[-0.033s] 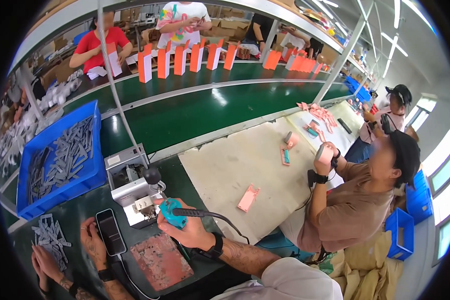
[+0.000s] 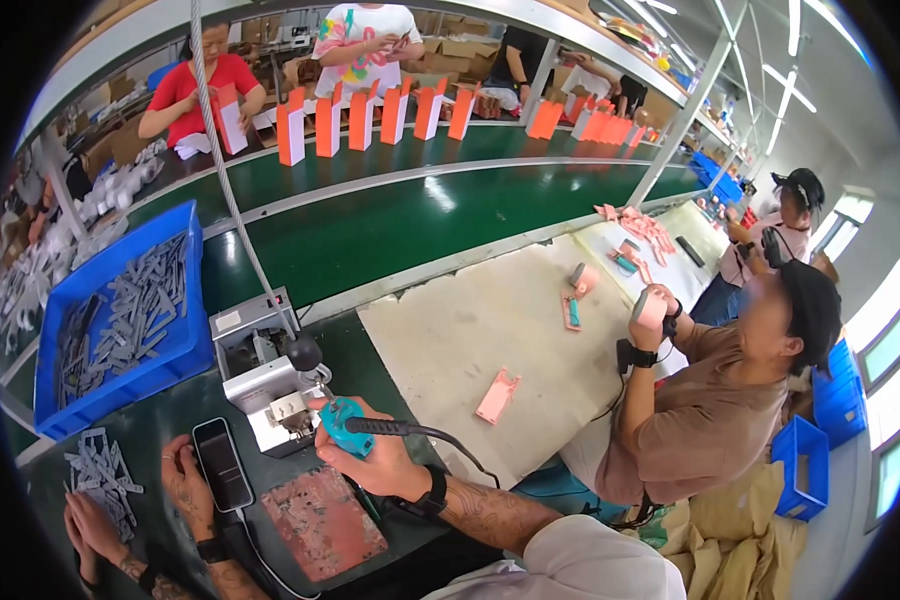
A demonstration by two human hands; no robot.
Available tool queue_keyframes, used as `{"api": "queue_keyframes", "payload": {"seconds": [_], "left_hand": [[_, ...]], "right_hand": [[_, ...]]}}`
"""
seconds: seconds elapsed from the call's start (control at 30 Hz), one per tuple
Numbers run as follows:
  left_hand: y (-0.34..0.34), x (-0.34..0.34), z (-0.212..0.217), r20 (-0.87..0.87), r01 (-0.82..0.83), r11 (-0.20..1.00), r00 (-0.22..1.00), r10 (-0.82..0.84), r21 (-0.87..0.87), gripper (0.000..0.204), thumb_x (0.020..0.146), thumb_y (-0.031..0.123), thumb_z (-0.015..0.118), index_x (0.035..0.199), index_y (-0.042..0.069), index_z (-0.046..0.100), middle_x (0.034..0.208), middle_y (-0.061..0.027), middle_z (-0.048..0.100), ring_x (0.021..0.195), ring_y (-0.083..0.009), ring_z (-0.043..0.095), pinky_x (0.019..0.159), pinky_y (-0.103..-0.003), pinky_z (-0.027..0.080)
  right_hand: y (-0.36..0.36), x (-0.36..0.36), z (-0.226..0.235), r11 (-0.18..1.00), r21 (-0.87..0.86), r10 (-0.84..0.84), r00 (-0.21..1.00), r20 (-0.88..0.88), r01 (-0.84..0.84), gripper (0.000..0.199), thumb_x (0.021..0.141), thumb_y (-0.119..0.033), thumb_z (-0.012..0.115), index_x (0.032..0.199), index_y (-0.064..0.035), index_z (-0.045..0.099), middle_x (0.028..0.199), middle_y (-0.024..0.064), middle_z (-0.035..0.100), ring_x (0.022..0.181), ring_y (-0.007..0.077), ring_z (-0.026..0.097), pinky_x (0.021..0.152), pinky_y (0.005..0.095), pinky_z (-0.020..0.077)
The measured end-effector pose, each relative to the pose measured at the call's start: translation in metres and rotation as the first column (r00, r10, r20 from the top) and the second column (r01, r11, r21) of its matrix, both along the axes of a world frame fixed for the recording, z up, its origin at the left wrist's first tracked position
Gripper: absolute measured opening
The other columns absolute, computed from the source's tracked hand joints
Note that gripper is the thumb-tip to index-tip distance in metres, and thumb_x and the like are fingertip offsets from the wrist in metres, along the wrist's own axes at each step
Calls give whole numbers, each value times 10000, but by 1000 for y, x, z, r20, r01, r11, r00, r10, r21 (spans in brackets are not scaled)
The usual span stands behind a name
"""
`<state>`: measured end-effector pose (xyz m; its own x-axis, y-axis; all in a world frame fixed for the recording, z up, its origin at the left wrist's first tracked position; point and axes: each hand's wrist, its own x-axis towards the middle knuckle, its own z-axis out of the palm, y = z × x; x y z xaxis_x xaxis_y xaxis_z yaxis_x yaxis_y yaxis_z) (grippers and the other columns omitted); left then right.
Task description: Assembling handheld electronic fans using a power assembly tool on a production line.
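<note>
Teal tool [image 2: 346, 428] with a thick black cord, just beside the near right side of the metal machine [image 2: 260, 388], is the thing in hand. The fingers of the right hand [image 2: 385, 465] close around its handle; whether it touches the machine I cannot tell. Compared with the earlier frame, this grip and its place look unchanged.

On the person's side of the machine, a worn reddish plate [image 2: 322, 522] lies on the bench [image 2: 355, 365]. Left of the machine is a phone [image 2: 222, 465], with a hand [image 2: 188, 492] beside it, fingers loosely bent. Farther left, another hand [image 2: 98, 525] rests near loose gray strips [image 2: 100, 480]. Which is the person's own left hand, I cannot tell, nor whether either holds anything. A blue bin [image 2: 138, 390] of gray pieces also stands left of the machine.

Right of the machine, a pink piece [image 2: 497, 397] lies on a pale sheet [image 2: 440, 340], apparently unmoved. Beyond the machine, a person in red [image 2: 195, 85] holds an orange-and-white box [image 2: 230, 122], which has shifted slightly since the earlier frame.
</note>
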<state>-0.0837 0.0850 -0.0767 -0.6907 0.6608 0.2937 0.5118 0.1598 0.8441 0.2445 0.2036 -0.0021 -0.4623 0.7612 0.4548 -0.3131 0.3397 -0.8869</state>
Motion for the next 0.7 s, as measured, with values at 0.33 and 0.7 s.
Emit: {"api": "queue_keyframes", "payload": {"seconds": [0.33,0.7], "left_hand": [[7,11,6,-38,0,1000,999,1,10,208,1061,160,573,1152,2,674,1058,-78,675,989,-173,607,914,-305,479],[18,28,12,-117,-32,998,992,38,56,161,1001,142,651,1093,25,716,1006,-111,707,933,-228,676,836,-347,527]], "right_hand": [[1,5,9,995,70,-68,998,4,68,536,925,-38,741,1418,-5,534,949,37,692,854,100,651,769,273,529],[2,10,-13,988,-112,-109,994,-9,107,467,912,-157,760,1308,7,574,964,46,697,826,106,631,744,293,522]]}}
